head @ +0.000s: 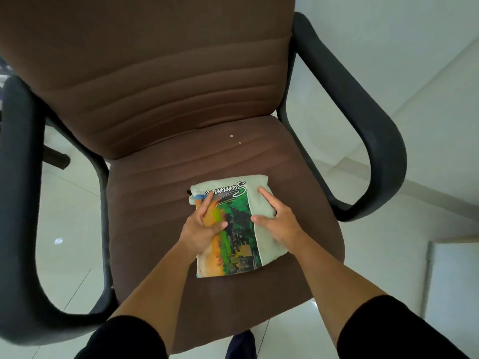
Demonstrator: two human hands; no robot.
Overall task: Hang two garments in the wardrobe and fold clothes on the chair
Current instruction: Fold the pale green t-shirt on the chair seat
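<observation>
Nearest me, two bare forearms reach in over the front edge of the brown chair (pixel 298 161). The left hand (pixel 204 226) lies flat on the printed side of the folded shirt (pixel 233 244); the right hand (pixel 274 224) presses its pale side, fingers straight (neither grip is curled round cloth). The shirt sits mid-seat, its long axis running away from the person toward the backrest, with both hands equally near it.

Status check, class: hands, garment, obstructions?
Left hand, right hand open, pressing folded printed shirt flat on brown chair seat. Nothing obstructing.
</observation>
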